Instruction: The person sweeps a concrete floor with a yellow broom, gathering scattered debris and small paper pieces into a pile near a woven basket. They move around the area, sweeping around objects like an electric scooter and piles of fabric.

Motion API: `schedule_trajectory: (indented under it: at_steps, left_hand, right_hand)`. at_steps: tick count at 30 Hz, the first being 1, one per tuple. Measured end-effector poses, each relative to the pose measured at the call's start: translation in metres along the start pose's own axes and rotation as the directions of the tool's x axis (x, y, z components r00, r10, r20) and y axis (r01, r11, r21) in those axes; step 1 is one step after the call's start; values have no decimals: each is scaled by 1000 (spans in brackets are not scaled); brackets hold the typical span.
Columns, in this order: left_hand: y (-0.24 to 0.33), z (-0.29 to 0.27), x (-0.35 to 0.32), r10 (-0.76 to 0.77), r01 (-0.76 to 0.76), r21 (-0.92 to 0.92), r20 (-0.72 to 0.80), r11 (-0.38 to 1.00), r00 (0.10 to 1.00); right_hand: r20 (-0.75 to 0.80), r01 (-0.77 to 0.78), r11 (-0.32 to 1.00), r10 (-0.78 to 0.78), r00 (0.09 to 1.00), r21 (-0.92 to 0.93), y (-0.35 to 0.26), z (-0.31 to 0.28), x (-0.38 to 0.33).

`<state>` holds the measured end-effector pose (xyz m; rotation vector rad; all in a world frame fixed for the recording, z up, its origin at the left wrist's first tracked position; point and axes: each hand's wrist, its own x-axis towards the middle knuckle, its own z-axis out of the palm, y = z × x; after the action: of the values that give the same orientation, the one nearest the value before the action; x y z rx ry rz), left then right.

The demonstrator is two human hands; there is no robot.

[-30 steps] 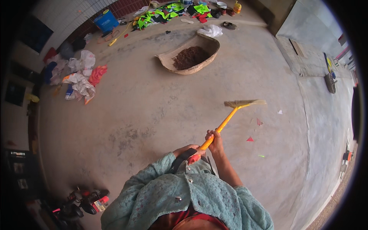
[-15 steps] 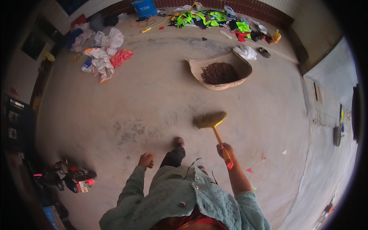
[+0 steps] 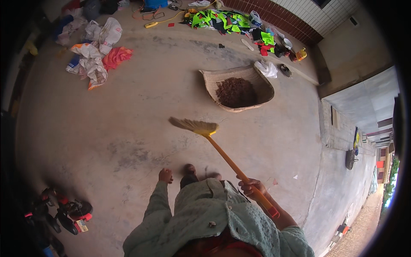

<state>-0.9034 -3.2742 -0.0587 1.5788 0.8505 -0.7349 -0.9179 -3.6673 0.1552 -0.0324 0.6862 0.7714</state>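
In my right hand (image 3: 251, 188) is a broom (image 3: 226, 159), gripped near the red end of its orange handle. The handle slants up and to the left, away from my body, and its fan-shaped bristles spread leftward over the concrete floor. Whether the bristle tips touch the floor, I cannot tell. My left hand (image 3: 165, 175) hangs beside my left foot with its fingers curled in and nothing visible in them. Beyond the broom head stands a wide woven basket (image 3: 214, 91), open at the top, with a heap of dark reddish-brown bits (image 3: 235, 92) inside.
Crumpled sacks (image 3: 92, 64) lie at the far left. Green and black cloth scraps (image 3: 218, 20) pile along the back wall. A white plastic bag (image 3: 266, 68) and a dark shoe (image 3: 284, 70) lie by the basket. A red-and-black motorbike (image 3: 70, 210) stands at the lower left.
The broom head has swung left, and more of the handle shows in front of my right hand. My feet are now closer together. The whole view has turned somewhat to the right.
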Motion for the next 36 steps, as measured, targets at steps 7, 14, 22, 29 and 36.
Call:
schedule_trajectory:
  at_steps: [7,14,22,29,36]
  left_hand:
    - [80,-2,39,153,-155,-74,-23,985,988]
    - [98,-17,18,-78,83,16,-206,996,975]
    - [92,-24,10,-375,375,-31,-169,926,912]
    - [137,-19,21,-369,367,-50,-197,929,908]
    - [145,-41,83,-378,377,-30,-136,926,916]
  right_hand:
    - [30,-146,944,162,986,-297,-31,24,41]
    - [151,-111,868,208,966,-485,-120,56,90]
    - [209,36,919,50,977,-392,-203,137,123]
    - [27,234,673,-303,952,-701,-266,176,180]
    - [-9,273,583,-434,901,-765,-301,206,223]
